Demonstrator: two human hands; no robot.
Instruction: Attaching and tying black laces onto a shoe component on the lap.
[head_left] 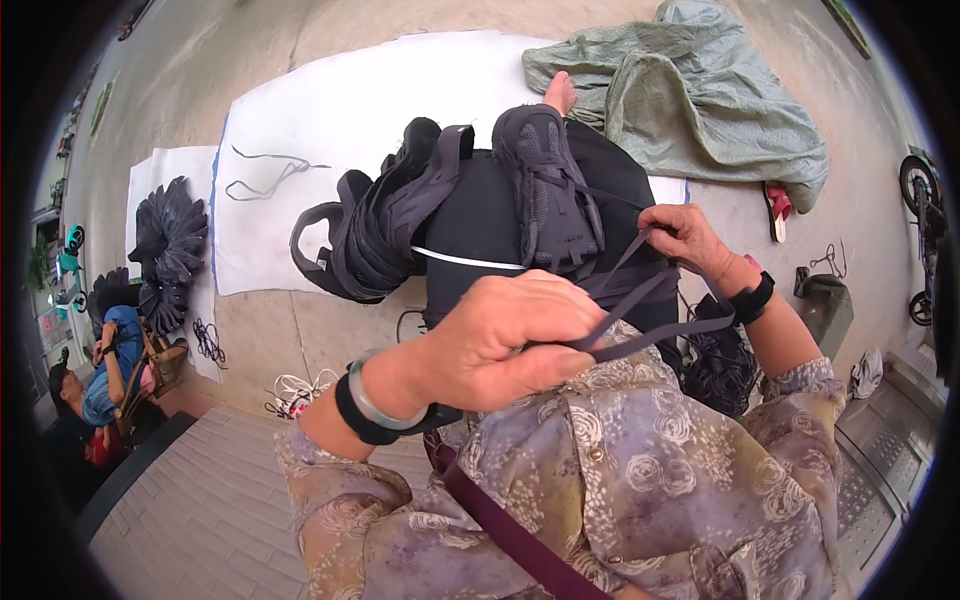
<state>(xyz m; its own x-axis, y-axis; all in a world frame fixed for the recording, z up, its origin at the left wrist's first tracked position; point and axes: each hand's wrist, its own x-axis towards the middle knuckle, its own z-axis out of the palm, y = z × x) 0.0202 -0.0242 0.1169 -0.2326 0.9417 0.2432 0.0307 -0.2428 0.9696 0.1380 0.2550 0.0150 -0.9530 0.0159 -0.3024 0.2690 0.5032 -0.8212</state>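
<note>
A dark grey shoe upper (545, 190) lies on my black-trousered lap, its toe end pointing away from me. From its eyelets a thin lace runs up to my right hand (688, 240), whose fingers are pinched on the flat grey shoelace (690, 328). Nearer to me, my left hand (515, 335) is closed on another part of the lace, thumb against fingers. The lace hangs in a loop between both hands. Beside the upper, left on my lap, a stack of similar shoe uppers (385, 225) lies bundled, with a white strip (465, 260) next to it.
A white sheet (330, 90) covers the ground ahead, with a loose grey lace (270, 175) on it. Piled uppers (170, 240) and a seated person (120, 370) are at left. Dark laces (722, 360) hang at my right. A green tarp (690, 100) and red sandal (777, 208) lie beyond.
</note>
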